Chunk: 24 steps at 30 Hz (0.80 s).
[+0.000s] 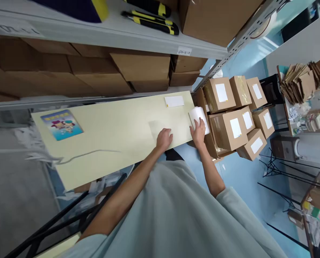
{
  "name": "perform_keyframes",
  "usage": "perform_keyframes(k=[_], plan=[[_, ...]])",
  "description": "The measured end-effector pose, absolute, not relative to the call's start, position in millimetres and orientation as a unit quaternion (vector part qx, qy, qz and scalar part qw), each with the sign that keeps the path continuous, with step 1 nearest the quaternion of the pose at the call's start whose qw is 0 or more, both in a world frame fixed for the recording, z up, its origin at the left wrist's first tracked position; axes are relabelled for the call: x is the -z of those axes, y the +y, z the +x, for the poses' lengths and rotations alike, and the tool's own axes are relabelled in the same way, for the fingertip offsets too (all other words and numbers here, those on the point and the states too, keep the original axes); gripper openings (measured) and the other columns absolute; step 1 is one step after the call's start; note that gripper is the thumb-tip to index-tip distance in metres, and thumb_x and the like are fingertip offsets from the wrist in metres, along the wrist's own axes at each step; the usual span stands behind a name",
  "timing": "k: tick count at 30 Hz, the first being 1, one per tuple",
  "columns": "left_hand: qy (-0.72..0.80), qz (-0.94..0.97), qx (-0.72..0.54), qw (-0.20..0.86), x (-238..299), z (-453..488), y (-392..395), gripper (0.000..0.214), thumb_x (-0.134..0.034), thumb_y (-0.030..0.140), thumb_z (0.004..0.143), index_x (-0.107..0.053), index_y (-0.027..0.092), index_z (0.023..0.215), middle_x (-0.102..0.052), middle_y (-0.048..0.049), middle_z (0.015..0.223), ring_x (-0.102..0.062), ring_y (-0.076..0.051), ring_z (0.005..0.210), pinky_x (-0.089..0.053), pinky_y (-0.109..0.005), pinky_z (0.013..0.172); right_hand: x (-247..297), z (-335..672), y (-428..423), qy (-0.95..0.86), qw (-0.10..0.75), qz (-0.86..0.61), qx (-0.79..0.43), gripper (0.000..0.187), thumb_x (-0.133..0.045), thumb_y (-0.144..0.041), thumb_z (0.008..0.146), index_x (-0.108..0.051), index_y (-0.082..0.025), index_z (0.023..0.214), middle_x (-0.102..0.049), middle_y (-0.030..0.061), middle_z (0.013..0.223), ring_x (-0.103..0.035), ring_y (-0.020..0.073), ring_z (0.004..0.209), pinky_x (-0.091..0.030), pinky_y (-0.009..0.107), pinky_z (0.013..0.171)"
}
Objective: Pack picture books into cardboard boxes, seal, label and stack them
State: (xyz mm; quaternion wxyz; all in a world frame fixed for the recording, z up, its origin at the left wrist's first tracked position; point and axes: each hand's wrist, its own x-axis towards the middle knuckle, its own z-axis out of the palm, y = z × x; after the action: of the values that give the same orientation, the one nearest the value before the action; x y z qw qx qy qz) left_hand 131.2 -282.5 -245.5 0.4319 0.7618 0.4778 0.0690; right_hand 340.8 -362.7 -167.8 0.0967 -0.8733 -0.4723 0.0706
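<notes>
My right hand (199, 131) rests on a white roll of labels (198, 116) at the right end of a pale yellow table (114, 132), fingers curled over the roll. My left hand (164, 139) lies palm down on the tabletop just left of it, knuckles bent, fingertips hidden under the hand. A white label (174, 101) lies flat on the table beyond the roll. A colourful printed card (61, 124) sits near the table's left end.
Stacked cardboard boxes with white labels (236, 114) stand right of the table on a blue floor. A metal shelf (95, 32) behind holds more brown boxes and yellow-black utility knives (151, 22). Flattened cartons (302, 80) lie on a bench at right.
</notes>
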Motion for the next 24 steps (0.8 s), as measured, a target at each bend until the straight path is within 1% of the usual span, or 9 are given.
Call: perform_keyframes(k=[2,4,7,9,12,14,16,18,24], plan=[[0.482,0.770,-0.056,0.414,254.6,161.7,-283.8,0.047,-0.055,0.026,0.102,-0.069,0.017,0.146,-0.066,-0.0192,0.152,-0.064,-0.036,0.140,-0.053,-0.051,0.120,176.2,361.6,-358.4,-0.468,0.070,-0.878,-0.072,0.064,-0.069,-0.031,0.105,-0.052,-0.015,0.165,-0.033,0.0252,0.181,-0.029,0.0399,0.169,-0.035,0.061,0.132],[0.479,0.787,-0.052,0.385,263.3,185.9,-285.9,0.056,-0.055,0.027,0.103,-0.060,0.014,0.157,-0.052,-0.0227,0.169,-0.049,-0.040,0.157,-0.047,-0.057,0.126,183.7,377.4,-354.8,-0.456,0.048,-0.884,-0.086,0.084,-0.079,-0.033,0.099,-0.041,-0.014,0.172,-0.025,0.0281,0.183,-0.023,0.0426,0.171,-0.031,0.063,0.133],[0.450,0.809,-0.068,0.371,276.8,208.3,-292.0,0.075,-0.057,0.035,0.104,-0.040,0.008,0.171,-0.022,-0.0262,0.185,-0.018,-0.044,0.173,-0.025,-0.066,0.136,192.6,392.5,-353.5,-0.435,0.043,-0.892,-0.120,0.108,-0.088,-0.037,0.092,-0.026,-0.013,0.178,-0.019,0.0318,0.183,-0.020,0.0457,0.172,-0.027,0.065,0.134],[0.436,0.812,-0.070,0.381,285.9,213.9,-296.9,0.082,-0.058,0.041,0.105,-0.032,0.006,0.175,-0.013,-0.0267,0.186,-0.006,-0.044,0.175,-0.012,-0.067,0.139,196.8,397.4,-355.2,-0.422,0.053,-0.894,-0.141,0.111,-0.085,-0.039,0.094,-0.019,-0.013,0.180,-0.019,0.0324,0.183,-0.021,0.0469,0.171,-0.027,0.068,0.134],[0.438,0.807,-0.067,0.391,296.5,210.0,-301.6,0.084,-0.058,0.047,0.106,-0.031,0.010,0.177,-0.010,-0.0224,0.188,-0.001,-0.040,0.176,-0.002,-0.064,0.140,200.9,397.4,-358.6,-0.421,0.066,-0.891,-0.158,0.102,-0.072,-0.036,0.100,-0.014,-0.015,0.181,-0.022,0.0318,0.182,-0.027,0.0487,0.169,-0.030,0.071,0.131],[0.444,0.802,-0.071,0.392,299.8,200.2,-301.7,0.085,-0.058,0.050,0.106,-0.031,0.014,0.178,-0.011,-0.0181,0.189,0.000,-0.038,0.176,0.000,-0.062,0.140,203.1,392.3,-359.9,-0.434,0.076,-0.883,-0.161,0.100,-0.068,-0.033,0.099,-0.014,-0.016,0.180,-0.025,0.0306,0.181,-0.033,0.0492,0.166,-0.034,0.072,0.129],[0.450,0.799,-0.075,0.392,300.2,184.9,-299.9,0.085,-0.057,0.051,0.106,-0.030,0.017,0.179,-0.012,-0.0158,0.189,-0.001,-0.036,0.176,0.000,-0.061,0.141,204.8,383.0,-360.0,-0.454,0.086,-0.872,-0.165,0.102,-0.069,-0.033,0.096,-0.014,-0.017,0.180,-0.030,0.0288,0.180,-0.037,0.0485,0.163,-0.038,0.071,0.127],[0.453,0.798,-0.077,0.391,298.7,164.1,-297.3,0.085,-0.057,0.050,0.106,-0.030,0.016,0.179,-0.013,-0.0159,0.189,-0.002,-0.036,0.176,-0.001,-0.061,0.141,205.4,370.6,-358.8,-0.472,0.094,-0.859,-0.176,0.104,-0.071,-0.034,0.094,-0.015,-0.018,0.180,-0.033,0.0266,0.179,-0.039,0.0467,0.162,-0.041,0.068,0.127],[0.486,0.797,-0.054,0.354,292.9,75.8,-295.3,0.081,-0.052,0.050,0.108,-0.033,0.013,0.177,-0.019,-0.0180,0.187,-0.008,-0.034,0.176,-0.004,-0.058,0.141,195.9,326.9,-346.5,-0.508,0.147,-0.816,-0.235,0.116,-0.073,-0.041,0.093,-0.001,-0.018,0.180,-0.038,0.0242,0.176,-0.040,0.0422,0.162,-0.044,0.062,0.129]])
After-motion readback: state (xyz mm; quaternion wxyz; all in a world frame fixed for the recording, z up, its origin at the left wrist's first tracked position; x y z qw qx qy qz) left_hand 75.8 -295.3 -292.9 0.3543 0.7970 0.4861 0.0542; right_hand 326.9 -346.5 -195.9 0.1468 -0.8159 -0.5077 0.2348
